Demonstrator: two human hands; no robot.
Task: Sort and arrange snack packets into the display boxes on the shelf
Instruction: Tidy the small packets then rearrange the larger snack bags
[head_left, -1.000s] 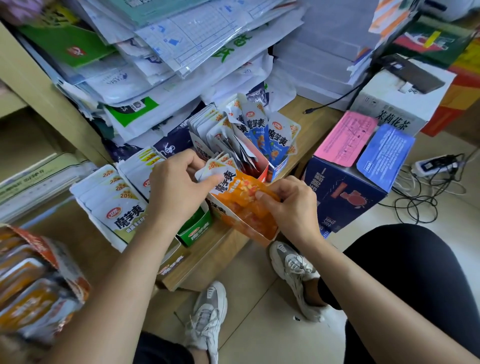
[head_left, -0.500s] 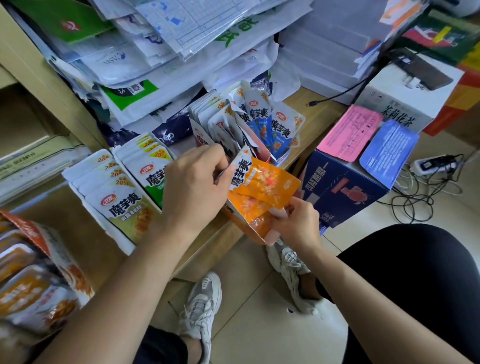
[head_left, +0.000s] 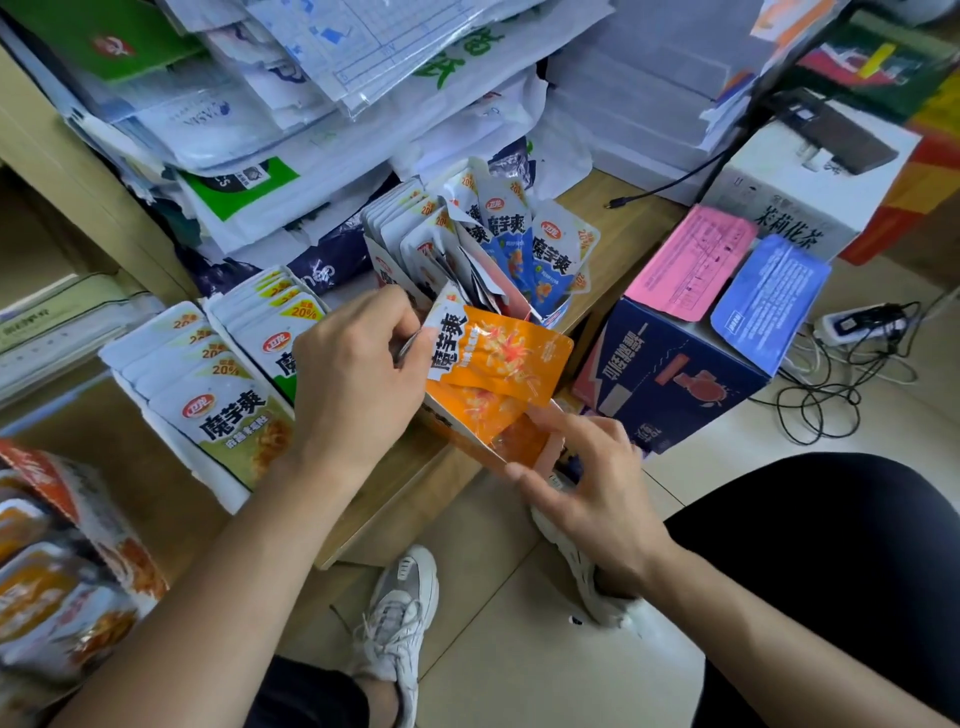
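At shelf (head_left: 384, 504) edge, left hand (head_left: 358, 374) pinches orange packet (head_left: 504, 353) over its box (head_left: 457, 439), right hand (head_left: 587, 483) spread, steadying it; next, probably slide packet in upright.

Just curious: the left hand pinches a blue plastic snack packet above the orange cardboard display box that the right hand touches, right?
No: the head view shows the left hand pinching an orange plastic snack packet, not a blue one; the right hand does touch the orange cardboard display box.
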